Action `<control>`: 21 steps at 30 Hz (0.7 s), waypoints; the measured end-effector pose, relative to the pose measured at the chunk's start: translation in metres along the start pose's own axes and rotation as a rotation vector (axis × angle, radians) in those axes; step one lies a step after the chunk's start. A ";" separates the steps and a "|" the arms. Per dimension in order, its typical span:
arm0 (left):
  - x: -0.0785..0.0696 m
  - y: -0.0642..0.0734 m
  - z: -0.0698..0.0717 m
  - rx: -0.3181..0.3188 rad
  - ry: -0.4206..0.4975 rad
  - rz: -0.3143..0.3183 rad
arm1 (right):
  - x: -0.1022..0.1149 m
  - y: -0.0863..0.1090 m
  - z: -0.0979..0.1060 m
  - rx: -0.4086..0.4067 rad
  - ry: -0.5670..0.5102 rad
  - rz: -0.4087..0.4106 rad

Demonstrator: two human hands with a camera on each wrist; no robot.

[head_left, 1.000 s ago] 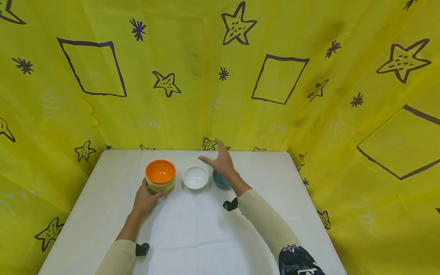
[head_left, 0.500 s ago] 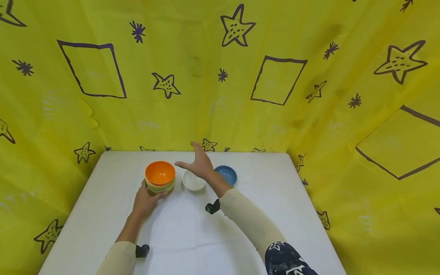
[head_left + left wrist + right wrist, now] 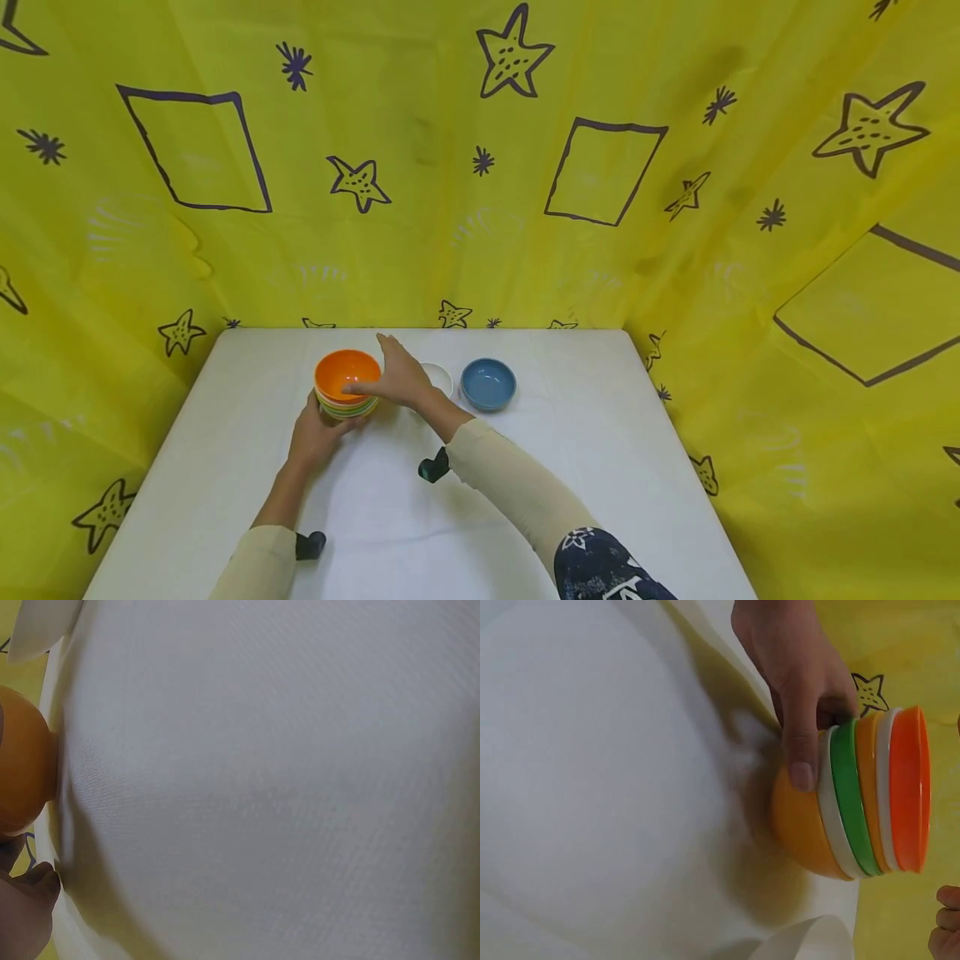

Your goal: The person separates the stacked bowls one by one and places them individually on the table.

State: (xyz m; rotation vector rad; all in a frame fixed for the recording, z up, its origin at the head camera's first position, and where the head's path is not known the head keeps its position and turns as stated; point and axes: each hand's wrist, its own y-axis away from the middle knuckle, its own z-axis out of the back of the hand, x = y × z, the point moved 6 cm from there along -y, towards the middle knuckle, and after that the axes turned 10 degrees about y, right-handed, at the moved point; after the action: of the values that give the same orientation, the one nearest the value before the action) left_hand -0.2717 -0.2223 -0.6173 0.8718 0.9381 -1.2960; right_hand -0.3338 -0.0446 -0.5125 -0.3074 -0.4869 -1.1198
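A stack of nested bowls [image 3: 847, 799] stands at the back left of the table, a bright orange bowl [image 3: 347, 372] on top. Below it, white, yellow and green rims show, and a yellow-orange bowl [image 3: 22, 761] forms the bottom. My left hand [image 3: 313, 435] grips the stack low down, its thumb [image 3: 802, 761] against the bottom bowl. Over the stack's right side reaches my right hand [image 3: 401, 375], fingers and thumb spread, holding nothing; whether it touches the orange rim I cannot tell. Behind that hand, a white bowl [image 3: 438, 378] is partly hidden.
To the right of the white bowl sits a blue bowl [image 3: 488, 384] on the white-covered table [image 3: 585, 467]. A yellow curtain [image 3: 420, 250] with drawn stars hangs along the back and both sides. Dark wrist straps with cameras sit at both cuffs.
My right hand has moved left from near the blue bowl, past the white bowl, to the stack, uncovering the blue bowl. The left hand and the stack have stayed in place.
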 end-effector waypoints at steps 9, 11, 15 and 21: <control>0.000 -0.001 0.001 0.016 0.014 0.010 | 0.009 0.000 -0.009 0.029 0.076 0.052; 0.000 0.000 0.001 0.022 0.021 0.011 | 0.010 0.000 -0.010 0.023 0.066 0.074; -0.001 -0.002 0.000 0.038 0.013 0.009 | 0.011 0.001 -0.010 0.009 0.045 0.118; 0.000 -0.006 0.000 0.058 0.001 0.016 | 0.009 0.001 -0.012 0.020 0.040 0.135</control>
State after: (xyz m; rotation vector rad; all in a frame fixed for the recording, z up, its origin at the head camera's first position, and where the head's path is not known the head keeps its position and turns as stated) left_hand -0.2776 -0.2226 -0.6172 0.9231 0.8964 -1.3147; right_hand -0.3274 -0.0568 -0.5183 -0.2961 -0.4352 -0.9873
